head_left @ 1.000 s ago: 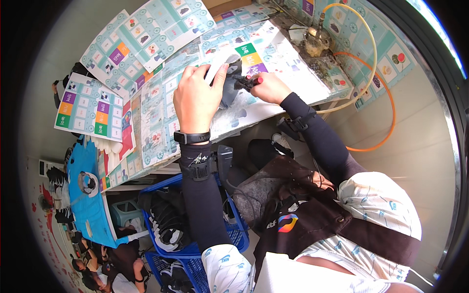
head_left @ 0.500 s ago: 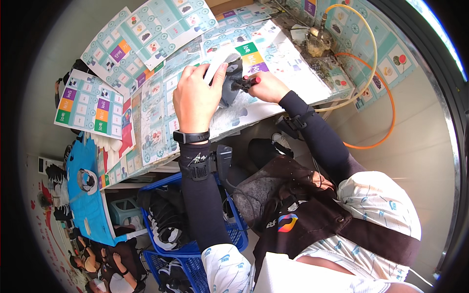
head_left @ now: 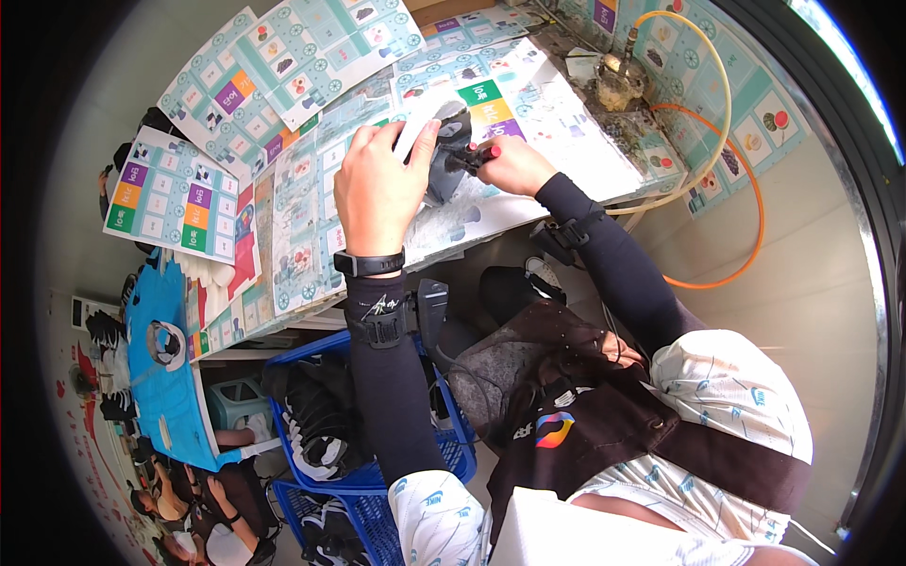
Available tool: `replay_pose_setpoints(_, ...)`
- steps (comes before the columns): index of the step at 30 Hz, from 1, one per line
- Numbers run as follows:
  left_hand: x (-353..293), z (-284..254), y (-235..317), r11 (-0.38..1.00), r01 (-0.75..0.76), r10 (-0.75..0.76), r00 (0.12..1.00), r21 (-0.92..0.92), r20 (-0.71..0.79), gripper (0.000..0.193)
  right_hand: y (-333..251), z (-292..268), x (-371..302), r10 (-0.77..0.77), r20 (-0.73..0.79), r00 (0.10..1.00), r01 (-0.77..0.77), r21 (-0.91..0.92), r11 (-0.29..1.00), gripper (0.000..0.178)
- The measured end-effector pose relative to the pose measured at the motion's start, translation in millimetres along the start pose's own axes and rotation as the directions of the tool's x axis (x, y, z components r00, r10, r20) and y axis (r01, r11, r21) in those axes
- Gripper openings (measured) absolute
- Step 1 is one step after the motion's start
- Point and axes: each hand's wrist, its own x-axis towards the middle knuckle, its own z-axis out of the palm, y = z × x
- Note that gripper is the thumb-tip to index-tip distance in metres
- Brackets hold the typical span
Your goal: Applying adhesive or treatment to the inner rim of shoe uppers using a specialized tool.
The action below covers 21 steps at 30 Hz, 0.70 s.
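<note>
My left hand [head_left: 379,193] is closed round a dark shoe [head_left: 447,174] with a white sole edge, held over the near part of the paper-covered table [head_left: 326,222]. Its thumb presses on the white edge and the far side of the grip is hidden. My right hand [head_left: 517,170] grips a small dark tool with a red end [head_left: 493,152]. The tool's dark tip meets the shoe's dark surface; I cannot make out its exact kind. Both forearms wear black sleeves.
Printed sheets [head_left: 170,198] overhang the table's left side. A grimy metal pot [head_left: 619,85] with a yellow hose [head_left: 725,104] stands back right; an orange hose [head_left: 758,203] loops beside it. Blue baskets [head_left: 377,481] hold black shoes below. Other people sit at lower left.
My right hand has shifted slightly left with the tool turning a little against the shoe. My left hand and the shoe stay nearly in place.
</note>
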Motion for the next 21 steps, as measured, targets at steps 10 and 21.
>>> replay_pose_setpoints(10,-6,-3,-8,0.999,0.01,-0.009,1.0,-0.047,0.003,0.057,2,1,3,-0.004,-0.003,1.0,0.004,-0.011,1.0,0.024)
replay_pose_setpoints(21,-23,-6,-24,0.993,0.032,-0.036,0.999,-0.115,-0.037,0.052,-6,-8,0,-0.031,0.104,0.994,0.025,0.059,0.998,0.026)
